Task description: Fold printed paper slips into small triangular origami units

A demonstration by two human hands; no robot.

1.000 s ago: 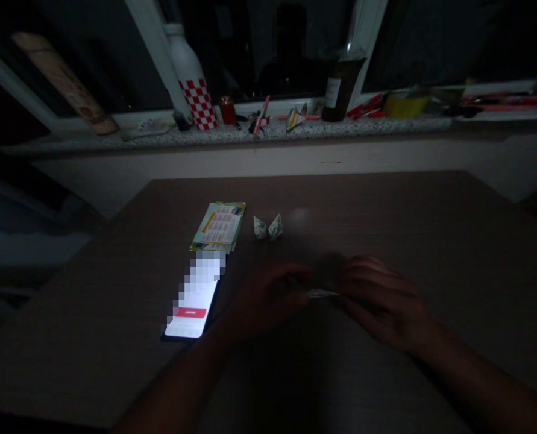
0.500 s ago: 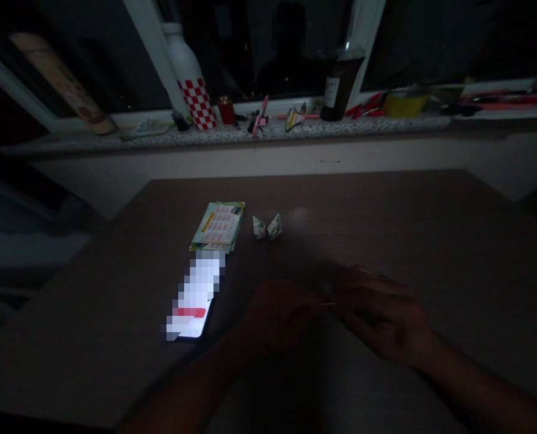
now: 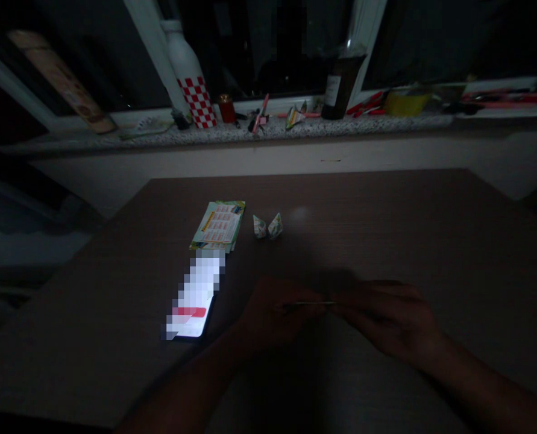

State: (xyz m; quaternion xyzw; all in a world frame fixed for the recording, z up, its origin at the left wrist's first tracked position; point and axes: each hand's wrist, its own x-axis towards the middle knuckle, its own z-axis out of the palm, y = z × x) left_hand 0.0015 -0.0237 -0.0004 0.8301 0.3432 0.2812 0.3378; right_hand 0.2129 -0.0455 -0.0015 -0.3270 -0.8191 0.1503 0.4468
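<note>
The room is dim. My left hand (image 3: 275, 313) and my right hand (image 3: 388, 322) rest low over the brown table (image 3: 386, 217), fingertips meeting. Both pinch a thin, flat strip of paper (image 3: 311, 304) that spans between them, seen almost edge-on. Two small folded paper pieces (image 3: 268, 227) stand on the table beyond my hands. A stack of printed paper slips (image 3: 218, 226) lies to their left, and a lit phone (image 3: 193, 301) lies just left of my left hand.
A stone windowsill (image 3: 250, 132) runs behind the table with a red-checked white bottle (image 3: 191, 75), a dark bottle (image 3: 338, 87), a small red jar (image 3: 226, 110), pens, a yellow tape roll (image 3: 404, 103) and a folded paper piece (image 3: 294, 117).
Both hands have drifted a little nearer to me and lower over the table, still holding the paper strip, which now lies flatter. Nothing else moved.
</note>
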